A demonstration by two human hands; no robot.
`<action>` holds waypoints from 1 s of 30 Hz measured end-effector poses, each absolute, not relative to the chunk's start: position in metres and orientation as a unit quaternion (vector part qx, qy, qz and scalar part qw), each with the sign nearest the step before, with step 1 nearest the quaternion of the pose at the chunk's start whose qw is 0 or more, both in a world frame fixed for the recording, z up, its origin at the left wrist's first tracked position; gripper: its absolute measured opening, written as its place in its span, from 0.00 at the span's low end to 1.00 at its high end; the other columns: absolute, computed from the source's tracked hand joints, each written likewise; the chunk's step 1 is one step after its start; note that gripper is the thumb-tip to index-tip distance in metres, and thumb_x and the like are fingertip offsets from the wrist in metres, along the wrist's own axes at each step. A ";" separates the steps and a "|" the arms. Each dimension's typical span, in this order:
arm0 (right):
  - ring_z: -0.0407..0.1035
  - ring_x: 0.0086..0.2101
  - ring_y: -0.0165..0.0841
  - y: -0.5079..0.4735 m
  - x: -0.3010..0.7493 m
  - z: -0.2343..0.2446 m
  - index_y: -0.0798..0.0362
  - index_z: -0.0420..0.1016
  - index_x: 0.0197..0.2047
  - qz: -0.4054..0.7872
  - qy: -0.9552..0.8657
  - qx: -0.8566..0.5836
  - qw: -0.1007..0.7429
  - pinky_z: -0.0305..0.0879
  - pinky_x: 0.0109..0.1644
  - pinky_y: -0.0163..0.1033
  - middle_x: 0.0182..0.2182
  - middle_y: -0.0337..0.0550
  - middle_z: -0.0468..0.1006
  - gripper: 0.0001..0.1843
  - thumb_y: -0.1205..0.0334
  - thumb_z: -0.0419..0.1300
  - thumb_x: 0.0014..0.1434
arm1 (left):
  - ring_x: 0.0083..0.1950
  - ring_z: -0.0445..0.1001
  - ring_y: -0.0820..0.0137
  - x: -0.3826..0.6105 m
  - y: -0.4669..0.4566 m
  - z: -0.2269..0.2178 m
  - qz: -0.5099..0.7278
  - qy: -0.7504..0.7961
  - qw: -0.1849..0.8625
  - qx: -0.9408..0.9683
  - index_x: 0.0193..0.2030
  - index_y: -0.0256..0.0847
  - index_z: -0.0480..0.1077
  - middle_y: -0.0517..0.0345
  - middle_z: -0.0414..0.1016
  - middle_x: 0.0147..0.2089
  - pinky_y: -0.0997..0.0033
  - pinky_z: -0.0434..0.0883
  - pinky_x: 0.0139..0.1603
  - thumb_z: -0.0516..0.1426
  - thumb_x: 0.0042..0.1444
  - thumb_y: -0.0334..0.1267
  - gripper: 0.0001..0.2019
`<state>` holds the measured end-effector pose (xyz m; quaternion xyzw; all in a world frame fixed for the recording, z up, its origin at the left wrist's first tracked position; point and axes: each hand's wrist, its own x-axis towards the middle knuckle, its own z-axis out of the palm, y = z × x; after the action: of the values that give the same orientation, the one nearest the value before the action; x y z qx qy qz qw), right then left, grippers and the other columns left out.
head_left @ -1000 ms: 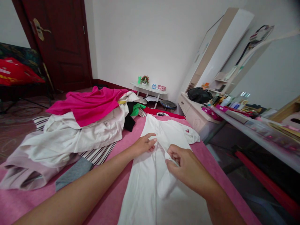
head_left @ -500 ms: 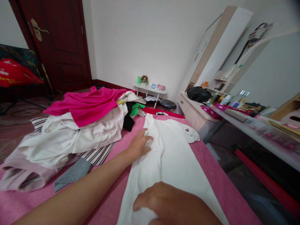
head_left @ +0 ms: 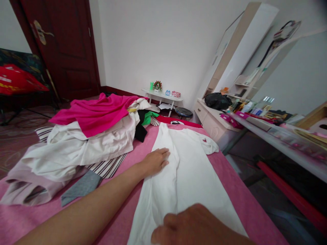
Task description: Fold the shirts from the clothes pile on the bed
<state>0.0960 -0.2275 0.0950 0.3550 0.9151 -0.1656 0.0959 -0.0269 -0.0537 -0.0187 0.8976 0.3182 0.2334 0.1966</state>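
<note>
A white shirt (head_left: 194, 166) lies spread on the pink bed cover (head_left: 224, 170), its left side folded inward in a long lengthwise flap. My left hand (head_left: 156, 161) rests flat on that flap, fingers stretched out and touching the fabric. Nearer to me, my right hand (head_left: 194, 226) is over the lower part of the shirt, bent at the knuckles. It is blurred and its fingertips are hidden, so I cannot see whether it grips the cloth. The short right sleeve (head_left: 209, 145) of the shirt lies out at the far right.
Left of the shirt is a heap of clothes, with a bright pink garment (head_left: 94, 112) on top of white ones (head_left: 107, 144). A folded red garment (head_left: 178, 121) lies beyond the shirt. A cluttered dressing table (head_left: 265, 136) stands along the right; a low white table (head_left: 163, 96) is against the wall.
My left hand has moved slightly nearer and flattened on the folded flap. My right hand has shifted a little right and down, and its thumb and fingers have come closer together.
</note>
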 end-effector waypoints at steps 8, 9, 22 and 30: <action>0.71 0.37 0.35 -0.132 0.167 0.071 0.53 0.67 0.54 -0.029 0.666 0.619 -0.416 0.65 0.41 0.40 0.46 0.48 0.75 0.23 0.58 0.58 0.56 | 0.55 0.71 0.64 -0.040 -0.037 -0.005 0.297 0.245 0.469 0.795 0.35 0.39 0.79 0.52 0.76 0.52 0.63 0.61 0.61 0.43 0.66 0.47 0.25; 0.71 0.36 0.34 -0.125 0.175 0.061 0.54 0.67 0.54 -0.044 0.655 0.642 -0.396 0.65 0.39 0.39 0.45 0.48 0.75 0.24 0.55 0.58 0.55 | 0.54 0.71 0.64 -0.041 -0.039 -0.001 0.288 0.242 0.478 0.794 0.34 0.40 0.79 0.53 0.76 0.52 0.63 0.61 0.61 0.42 0.66 0.48 0.27; 0.67 0.27 0.28 -0.118 0.168 0.025 0.55 0.69 0.41 -0.229 0.619 0.610 -0.439 0.62 0.31 0.33 0.30 0.37 0.71 0.14 0.61 0.59 0.50 | 0.39 0.73 0.67 -0.027 -0.050 -0.004 0.435 0.311 0.341 0.773 0.32 0.37 0.74 0.55 0.75 0.35 0.69 0.68 0.44 0.60 0.52 0.36 0.04; 0.72 0.34 0.33 -0.110 0.193 0.006 0.56 0.73 0.44 -0.200 0.585 0.647 -0.447 0.69 0.38 0.38 0.37 0.45 0.76 0.18 0.59 0.60 0.48 | 0.48 0.72 0.64 -0.025 -0.068 0.009 0.420 0.300 0.234 0.824 0.40 0.41 0.75 0.52 0.74 0.46 0.66 0.67 0.52 0.53 0.61 0.40 0.10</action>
<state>0.1931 -0.1095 0.0059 0.6467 0.5850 -0.1999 -0.4468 -0.0253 -0.0681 0.0091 0.8237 0.3004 0.4201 0.2341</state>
